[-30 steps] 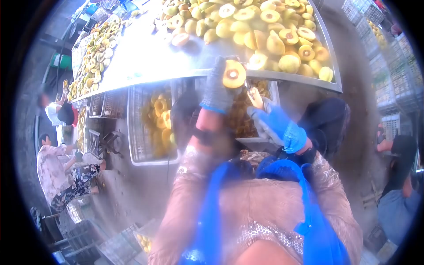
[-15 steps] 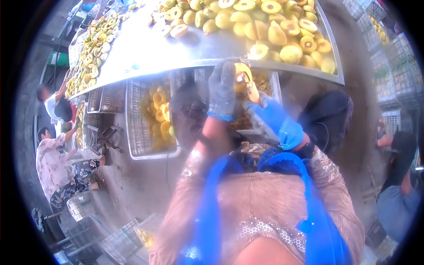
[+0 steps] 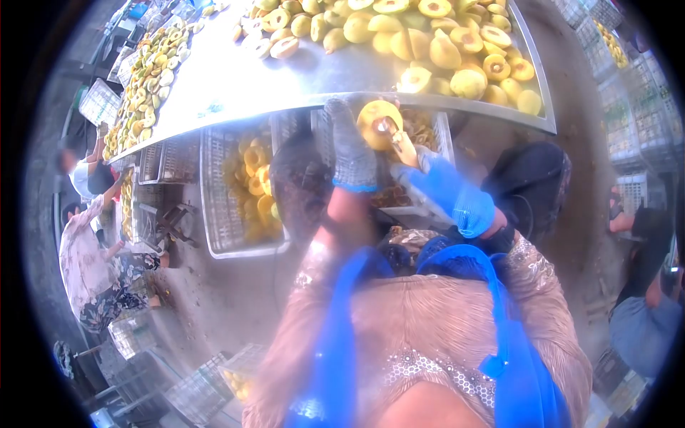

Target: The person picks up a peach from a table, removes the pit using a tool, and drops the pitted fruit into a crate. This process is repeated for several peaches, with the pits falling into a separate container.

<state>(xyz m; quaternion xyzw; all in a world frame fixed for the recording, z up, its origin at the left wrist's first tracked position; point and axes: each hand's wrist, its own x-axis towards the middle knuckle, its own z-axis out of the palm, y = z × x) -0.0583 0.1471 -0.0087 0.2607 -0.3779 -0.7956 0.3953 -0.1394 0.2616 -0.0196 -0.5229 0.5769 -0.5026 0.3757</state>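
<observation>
Resting against the left hand's (image 3: pixel 351 146) fingers, the fruit half (image 3: pixel 379 125) meets a tool (image 3: pixel 403 146) gripped by the right hand (image 3: pixel 446 187).

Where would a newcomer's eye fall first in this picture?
Probably on the heap of cut yellow fruit, likely peaches, on the right of the metal table. Then on the blue-gloved right hand at its near edge, holding a tool to the fruit half in the left hand.

The right hand (image 3: pixel 446 189) covers part of the small tool (image 3: pixel 404 148), and its exact tip is unclear against the fruit half (image 3: pixel 379 125). The fingertips of the left hand (image 3: pixel 352 146) are indistinct. The top edge crops the desk (image 3: pixel 285 80), which partly hides the blurred crate (image 3: pixel 211 207).
</observation>
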